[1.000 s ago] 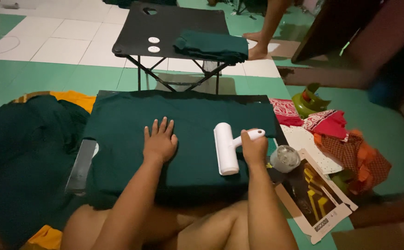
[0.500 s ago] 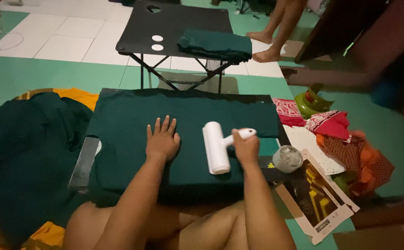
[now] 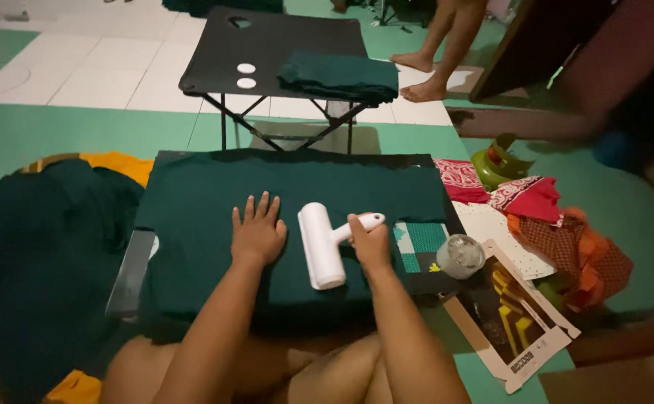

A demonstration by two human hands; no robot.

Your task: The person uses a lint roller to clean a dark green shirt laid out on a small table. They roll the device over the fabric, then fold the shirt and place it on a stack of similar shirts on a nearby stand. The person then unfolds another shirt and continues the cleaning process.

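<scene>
A dark green cloth (image 3: 192, 202) lies spread over a low board in front of me. My left hand (image 3: 256, 233) presses flat on it, fingers apart. My right hand (image 3: 369, 241) grips the white handle of a white lint roller (image 3: 319, 245), whose drum rests on the cloth just right of my left hand. My bare knees show below the board's near edge.
A black folding table (image 3: 267, 45) behind holds a folded green cloth (image 3: 338, 76) and two white discs (image 3: 246, 75). A heap of dark green cloth (image 3: 35, 254) lies left. Right: a round jar (image 3: 460, 256), a flat box (image 3: 518, 322), red and orange fabrics (image 3: 559, 224). Another person's bare feet (image 3: 424, 75) stand behind.
The lint roller and my right hand have moved left across the cloth, closer to my left hand. The other person's feet have shifted.
</scene>
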